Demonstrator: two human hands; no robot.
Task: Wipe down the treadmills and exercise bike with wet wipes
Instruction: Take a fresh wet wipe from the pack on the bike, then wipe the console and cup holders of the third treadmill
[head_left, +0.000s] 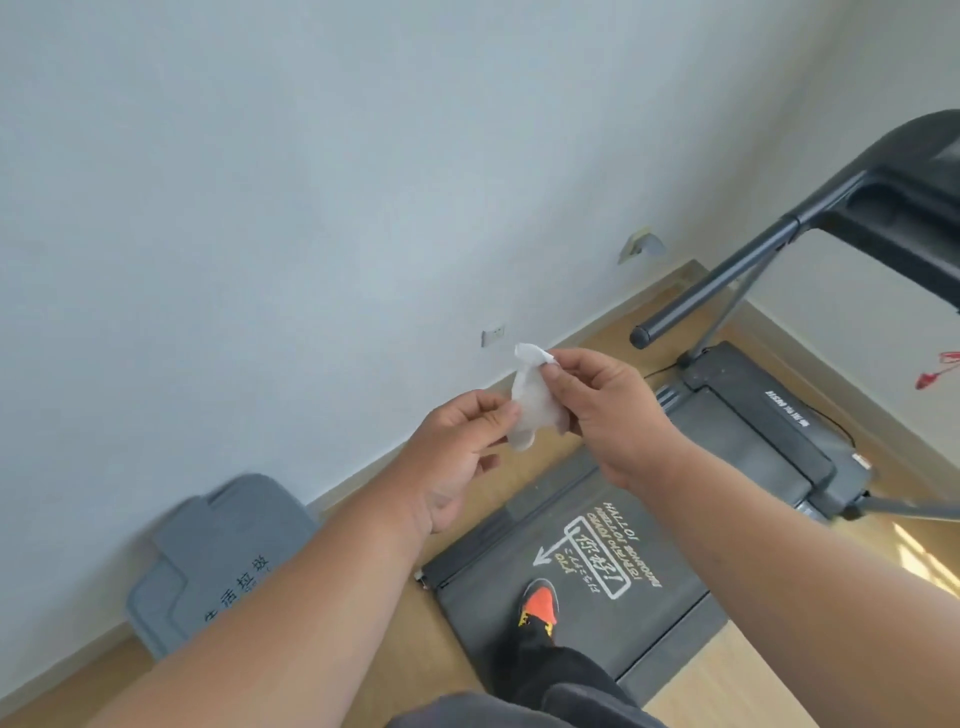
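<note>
A crumpled white wet wipe (532, 402) hangs in the air between both hands, above the treadmill. My right hand (602, 410) pinches its upper end between thumb and fingers. My left hand (460, 452) pinches its lower left side. The dark treadmill belt (670, 525) with white printed lettering lies on the floor below, and my foot in an orange and black shoe (540, 605) stands on its near end. The treadmill's black handrail (727, 275) and console (914, 202) rise at the upper right.
A grey waste bin lid (208, 556) with printed characters stands against the pale wall (311, 182) at the lower left. Wall sockets (492, 335) sit low on the wall. Wooden floor (753, 686) surrounds the treadmill. A red item (937, 371) lies at the right edge.
</note>
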